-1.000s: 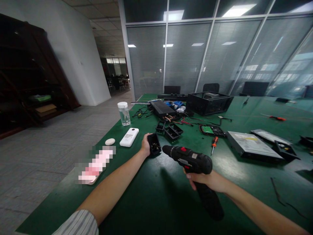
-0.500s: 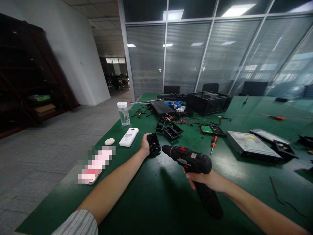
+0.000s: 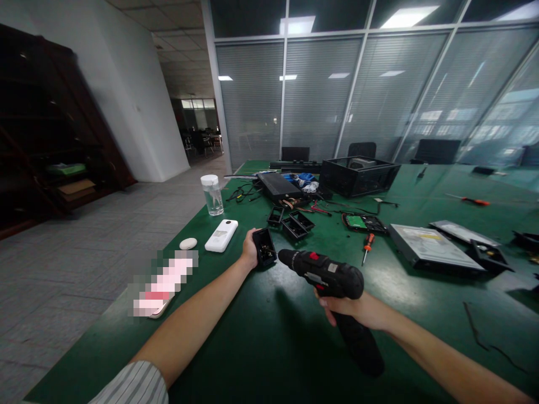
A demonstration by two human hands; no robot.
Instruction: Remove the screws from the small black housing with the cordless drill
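Glass partitions back an office where a green table runs under your arms. Your left hand is curled around a small open black box, which stands on the table near its left edge. Your right hand is closed tight on the grip of a black cordless drill, whose nose points at the box, just beside it. A white flat device lies to the left, empty black trays farther off, and an orange-handled screwdriver to the right.

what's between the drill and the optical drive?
A small orange-handled screwdriver lies between the drill and the optical drive, touching neither. The rest of that stretch is bare, as the head view shows.
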